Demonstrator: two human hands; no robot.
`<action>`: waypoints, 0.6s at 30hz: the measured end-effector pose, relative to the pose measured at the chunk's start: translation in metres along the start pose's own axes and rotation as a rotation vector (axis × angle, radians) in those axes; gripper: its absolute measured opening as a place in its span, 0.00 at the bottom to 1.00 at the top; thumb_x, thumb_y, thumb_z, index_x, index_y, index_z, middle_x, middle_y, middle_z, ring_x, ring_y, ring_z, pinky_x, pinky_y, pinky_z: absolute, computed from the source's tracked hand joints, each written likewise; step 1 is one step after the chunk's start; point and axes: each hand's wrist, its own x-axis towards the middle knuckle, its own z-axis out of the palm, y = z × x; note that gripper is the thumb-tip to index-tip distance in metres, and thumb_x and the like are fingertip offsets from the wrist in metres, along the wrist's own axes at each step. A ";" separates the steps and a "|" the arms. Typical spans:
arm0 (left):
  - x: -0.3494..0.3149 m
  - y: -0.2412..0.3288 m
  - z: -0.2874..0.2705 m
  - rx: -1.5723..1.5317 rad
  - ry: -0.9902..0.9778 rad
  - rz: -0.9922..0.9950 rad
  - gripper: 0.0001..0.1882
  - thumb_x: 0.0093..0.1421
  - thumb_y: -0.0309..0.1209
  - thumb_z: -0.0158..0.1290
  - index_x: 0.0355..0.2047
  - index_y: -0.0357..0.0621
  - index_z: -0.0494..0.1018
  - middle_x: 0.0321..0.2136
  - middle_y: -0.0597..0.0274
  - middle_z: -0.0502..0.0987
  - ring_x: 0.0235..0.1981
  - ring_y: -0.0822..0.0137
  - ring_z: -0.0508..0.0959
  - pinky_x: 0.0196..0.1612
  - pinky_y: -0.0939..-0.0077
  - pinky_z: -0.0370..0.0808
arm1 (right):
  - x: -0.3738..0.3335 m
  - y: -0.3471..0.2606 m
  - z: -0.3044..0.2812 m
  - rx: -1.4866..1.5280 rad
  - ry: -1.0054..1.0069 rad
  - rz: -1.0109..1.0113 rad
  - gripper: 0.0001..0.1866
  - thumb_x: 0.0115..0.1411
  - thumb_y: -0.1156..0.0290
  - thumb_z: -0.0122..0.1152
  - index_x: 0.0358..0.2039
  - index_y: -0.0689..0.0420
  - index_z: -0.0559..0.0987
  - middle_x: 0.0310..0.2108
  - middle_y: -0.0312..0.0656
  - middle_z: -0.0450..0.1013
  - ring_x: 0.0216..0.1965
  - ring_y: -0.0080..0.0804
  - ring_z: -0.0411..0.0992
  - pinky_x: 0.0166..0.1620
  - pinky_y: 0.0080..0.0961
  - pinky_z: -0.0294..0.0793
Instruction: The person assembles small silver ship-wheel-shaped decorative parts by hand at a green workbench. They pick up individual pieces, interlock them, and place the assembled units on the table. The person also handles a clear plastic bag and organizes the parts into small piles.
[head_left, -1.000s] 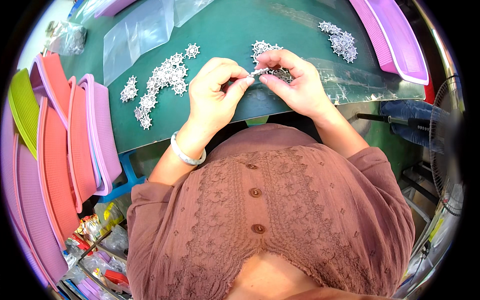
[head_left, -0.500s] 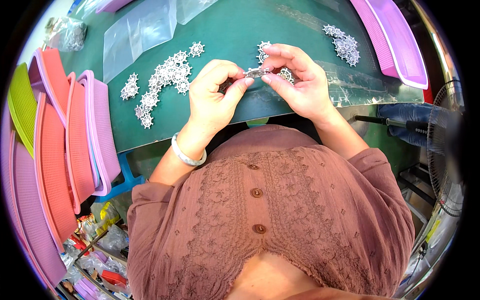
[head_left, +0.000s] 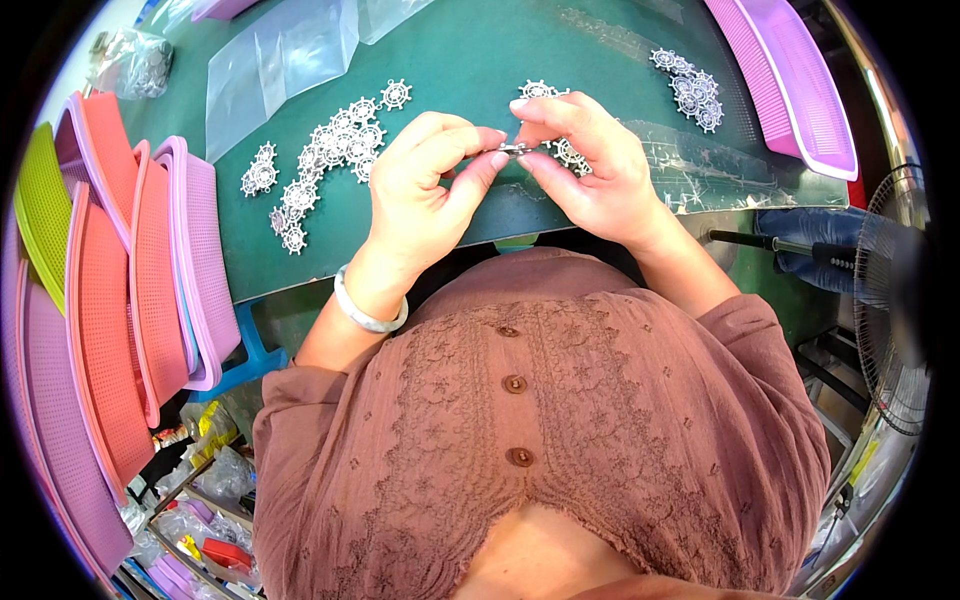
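Note:
Between my two hands is a small silver ship's-wheel charm (head_left: pixel 514 149), seen nearly edge-on. My left hand (head_left: pixel 432 185) pinches its left side between thumb and forefinger. On the other side the thumb and fingertips of my right hand (head_left: pixel 590 165) close on it. Left of my hands a spread of silver wheel charms (head_left: pixel 345 140) lies on the green table, with a small group (head_left: pixel 260 170) farther left. More charms (head_left: pixel 541 90) lie just beyond my right hand, and some of them are partly hidden by it. Another cluster (head_left: pixel 692 92) sits to the right.
A clear plastic sheet (head_left: pixel 280 75) lies at the far left of the green table (head_left: pixel 470 60). Purple basket (head_left: pixel 790 90) stands at the right edge. Stacked coral, purple and green baskets (head_left: pixel 110 330) fill the left side. A fan (head_left: pixel 890 300) is at right.
Both hands keep hold of the charm, which now shows thinner and more edge-on. The right fingers have drawn in closer around it, and the left hand has shifted slightly.

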 end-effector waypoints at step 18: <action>-0.013 -0.005 0.007 -0.481 0.115 -0.322 0.06 0.54 0.21 0.57 0.33 0.37 0.75 0.28 0.67 0.76 0.26 0.81 0.71 0.29 0.89 0.68 | -0.001 -0.007 0.005 0.182 0.038 0.150 0.24 0.48 0.84 0.60 0.48 0.59 0.70 0.32 0.41 0.73 0.33 0.29 0.74 0.38 0.22 0.73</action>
